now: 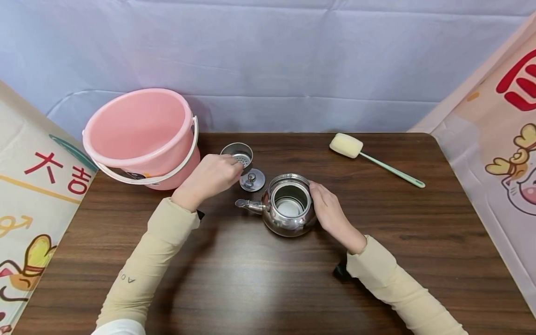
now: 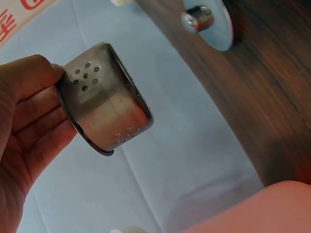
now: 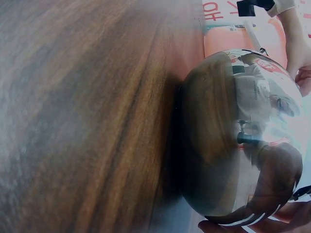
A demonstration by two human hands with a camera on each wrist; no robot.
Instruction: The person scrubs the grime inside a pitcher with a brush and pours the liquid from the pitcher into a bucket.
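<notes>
Sleeves (image 1: 146, 256) lay nearest. Left hand (image 1: 212, 176) pinched the strainer (image 2: 99, 99) rim, to the kettle's (image 1: 289, 227) far left; right hand (image 1: 331, 214), fingers nearly straight, touched its right side. Remotely, I judged steady bracing best.

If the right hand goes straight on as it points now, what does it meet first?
The kettle, probably: the right hand rests against its side, though exact depth is hard to judge.

One each: kettle (image 1: 288, 225), lid (image 1: 252, 181), strainer (image 2: 99, 99), bucket (image 1: 142, 128), brush (image 1: 346, 145)

Glossy metal teapot (image 1: 290, 224), smooth plastic bucket (image 1: 165, 163)
</notes>
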